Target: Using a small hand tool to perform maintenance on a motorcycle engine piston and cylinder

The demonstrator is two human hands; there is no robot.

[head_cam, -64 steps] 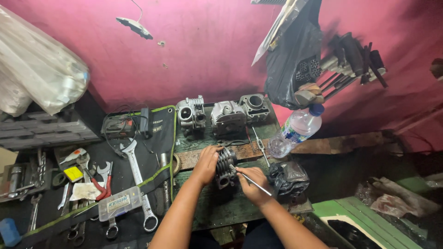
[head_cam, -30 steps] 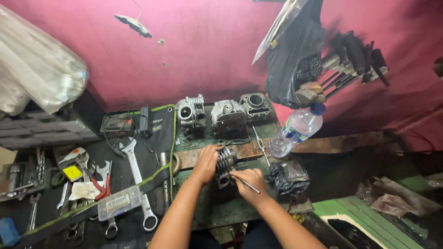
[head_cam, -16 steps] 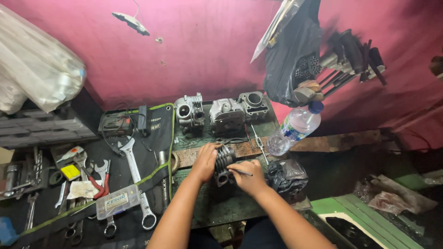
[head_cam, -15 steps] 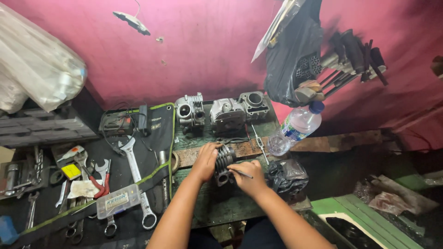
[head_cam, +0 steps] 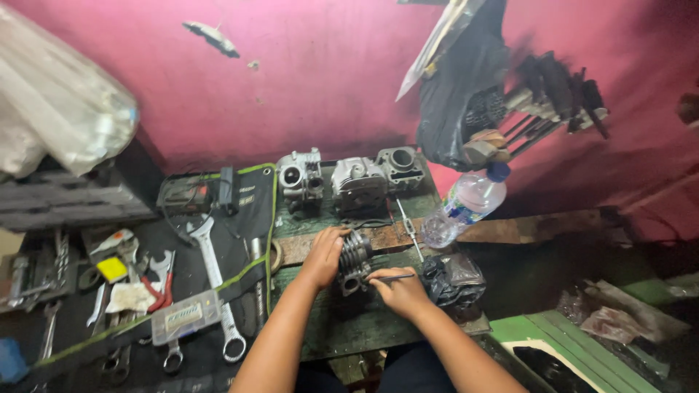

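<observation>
Head view: left hand [head_cam: 321,255] fingers grip finned cylinder [head_cam: 354,258]; right hand [head_cam: 397,290] fingers pinch thin tool [head_cam: 394,277].

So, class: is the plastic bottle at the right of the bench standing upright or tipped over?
Tipped. The plastic bottle leans, blue cap up and to the right, its base on the bench.

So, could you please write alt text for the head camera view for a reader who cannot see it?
A person's left hand steadies a finned metal engine cylinder on a worn green bench while the right hand holds a thin metal tool against it. Wrenches lie left; a plastic bottle stands right.
</observation>
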